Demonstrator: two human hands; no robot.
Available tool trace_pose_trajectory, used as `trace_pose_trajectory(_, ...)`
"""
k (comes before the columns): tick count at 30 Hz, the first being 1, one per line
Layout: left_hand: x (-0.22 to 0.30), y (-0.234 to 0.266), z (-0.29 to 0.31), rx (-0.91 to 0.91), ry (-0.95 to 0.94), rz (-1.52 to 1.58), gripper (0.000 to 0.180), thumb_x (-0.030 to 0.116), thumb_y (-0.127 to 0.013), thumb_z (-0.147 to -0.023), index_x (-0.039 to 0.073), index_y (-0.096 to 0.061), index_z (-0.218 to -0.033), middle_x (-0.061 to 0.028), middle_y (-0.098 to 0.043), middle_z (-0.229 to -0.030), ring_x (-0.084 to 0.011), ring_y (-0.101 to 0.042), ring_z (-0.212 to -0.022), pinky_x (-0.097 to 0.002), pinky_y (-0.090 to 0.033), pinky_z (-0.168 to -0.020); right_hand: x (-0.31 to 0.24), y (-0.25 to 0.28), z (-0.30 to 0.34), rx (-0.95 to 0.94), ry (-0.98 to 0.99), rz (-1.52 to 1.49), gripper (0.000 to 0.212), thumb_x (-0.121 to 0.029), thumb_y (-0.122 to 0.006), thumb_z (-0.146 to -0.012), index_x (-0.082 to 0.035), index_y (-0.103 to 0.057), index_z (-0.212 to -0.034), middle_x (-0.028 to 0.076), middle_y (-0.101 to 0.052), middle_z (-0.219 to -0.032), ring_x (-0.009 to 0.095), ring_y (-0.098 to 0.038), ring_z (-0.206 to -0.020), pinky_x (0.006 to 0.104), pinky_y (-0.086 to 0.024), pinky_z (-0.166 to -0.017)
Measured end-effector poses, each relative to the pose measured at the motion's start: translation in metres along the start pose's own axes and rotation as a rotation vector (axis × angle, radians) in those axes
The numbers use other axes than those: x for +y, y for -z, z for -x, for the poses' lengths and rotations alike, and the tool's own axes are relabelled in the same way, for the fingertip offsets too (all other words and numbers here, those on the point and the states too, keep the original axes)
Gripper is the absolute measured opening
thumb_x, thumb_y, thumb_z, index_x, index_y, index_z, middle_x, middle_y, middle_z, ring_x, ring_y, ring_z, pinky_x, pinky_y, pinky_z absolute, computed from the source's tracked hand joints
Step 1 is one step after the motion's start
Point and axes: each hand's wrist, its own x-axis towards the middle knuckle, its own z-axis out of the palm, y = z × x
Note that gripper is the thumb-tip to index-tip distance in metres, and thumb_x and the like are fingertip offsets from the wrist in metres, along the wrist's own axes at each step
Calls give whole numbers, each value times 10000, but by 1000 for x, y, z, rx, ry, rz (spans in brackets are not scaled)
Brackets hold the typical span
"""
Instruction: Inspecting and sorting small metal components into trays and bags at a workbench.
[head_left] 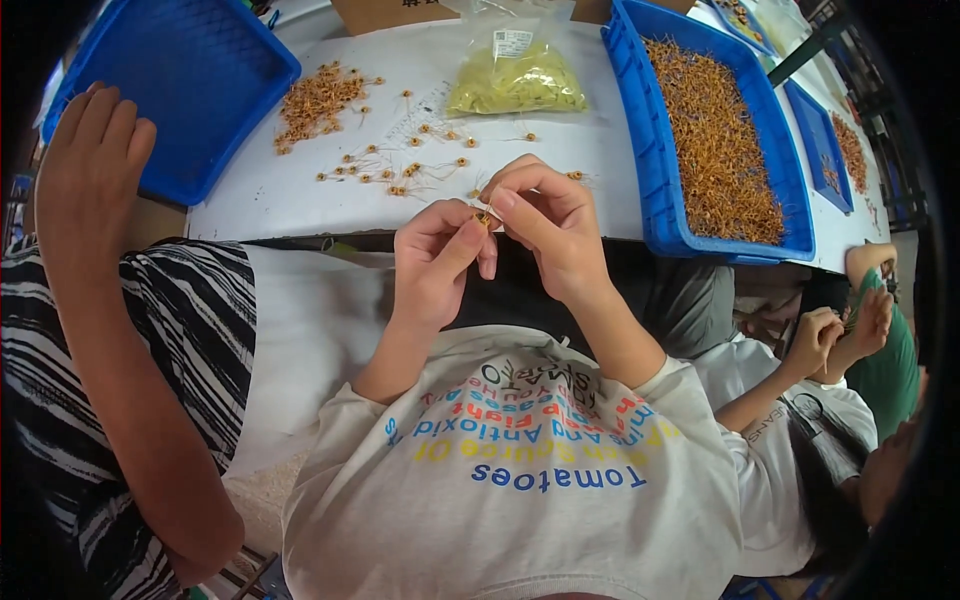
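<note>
Across the upper part of the view, white table, with many things set on it. At its left, large blue tray, partly hidden behind the raised, curled hand of a neighbour in striped clothing. Just beside this tray, loose heap of wire-wound parts; to the right of the heap, scattered coils, with thin leads pointing in different directions. Behind these, clear plastic bag of yellow-green pieces, and farther back, cardboard box, cut by the upper border. At the right, deep blue bin, filled widely with orange-brown wired pieces; beyond it, dark pole and smaller blue tray. At the lower right, hands of another worker, near each other.

At the centre, by the near edge of the table, left hand and right hand, almost touching. Pinched between left thumb and forefinger, one small coil. Right thumb and fingertips also pressed together on this coil, covering it partly; cannot tell the exact part gripped there.
</note>
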Motion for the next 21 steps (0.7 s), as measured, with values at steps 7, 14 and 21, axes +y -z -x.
trace_pose_trajectory(7,2,-7,-2,-14,-28,-55,52,49,-594,-950,-1,-597,-936,-122,-624,-821,-157,-528,-607,-246,-448,-540,-1,6,-8,-89,-41,-45,21,-6,-649,-897,14,-657,-898,65,-597,-931,132,-555,-748,217,-466,-660)
trace_pose_trajectory(14,4,-1,-7,-89,58,-3,57,47,-592,-947,-2,-594,-917,-139,-634,-875,-162,-528,-593,-240,-443,-530,-4,13,-20,-211,-32,-11,20,-26,-636,-894,-10,-643,-884,76,-584,-937,124,-518,-738,207,-433,-637)
trace_pose_trajectory(21,0,3,-7,-85,93,58,58,38,-606,-936,-20,-608,-934,-145,-649,-907,-165,-539,-613,-241,-453,-533,-2,17,-21,-214,-111,58,39,-33,-629,-898,-7,-655,-908,80,-589,-956,113,-492,-701,198,-403,-612)
